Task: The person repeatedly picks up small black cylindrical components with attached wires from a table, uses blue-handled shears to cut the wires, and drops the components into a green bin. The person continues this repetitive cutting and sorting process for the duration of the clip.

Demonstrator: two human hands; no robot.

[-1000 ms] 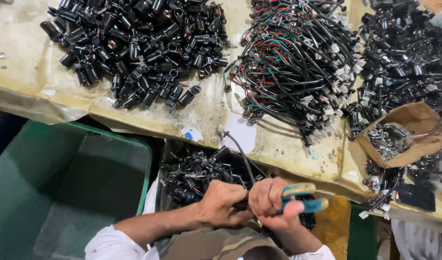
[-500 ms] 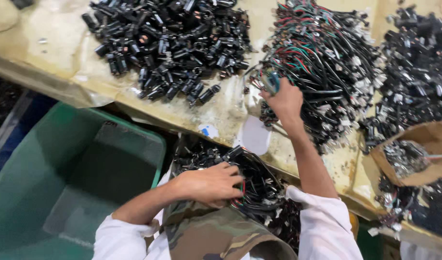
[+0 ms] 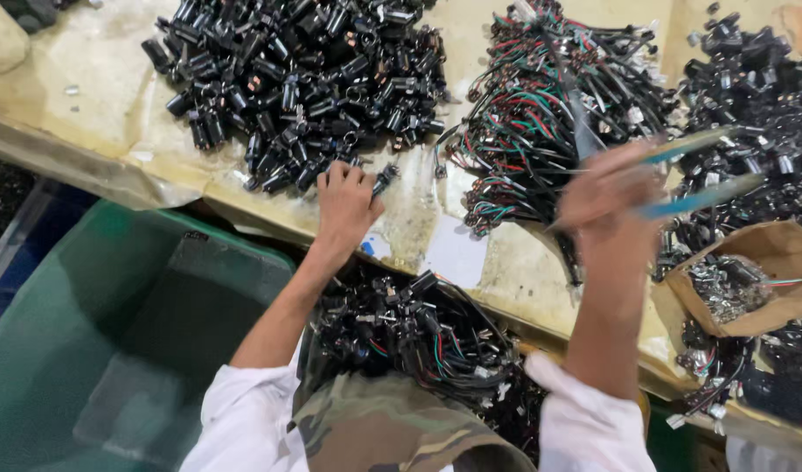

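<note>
My left hand (image 3: pixel 346 199) rests at the near edge of a big heap of small black cylindrical parts (image 3: pixel 296 79) on the worktable (image 3: pixel 86 96), its fingers closed on one black part (image 3: pixel 383 180). My right hand (image 3: pixel 612 188), blurred by motion, is raised over the table and grips blue-handled pliers (image 3: pixel 698 170) together with a thin wire. Just beyond it lies a pile of wired connectors (image 3: pixel 549 105) with red, green and black leads. A tangle of finished wired parts (image 3: pixel 418 336) sits in my lap area below the table edge.
A green plastic bin (image 3: pixel 95 350) stands at the lower left. A brown cardboard box (image 3: pixel 750 280) of small metal pieces sits at the right, with another heap of black parts (image 3: pixel 750 79) behind it. White paper scraps (image 3: pixel 453 253) lie near the table's front edge.
My left hand has left my lap and reached up to the black parts heap. My right hand has pulled back from the wire pile, now lifted with the pliers.
</note>
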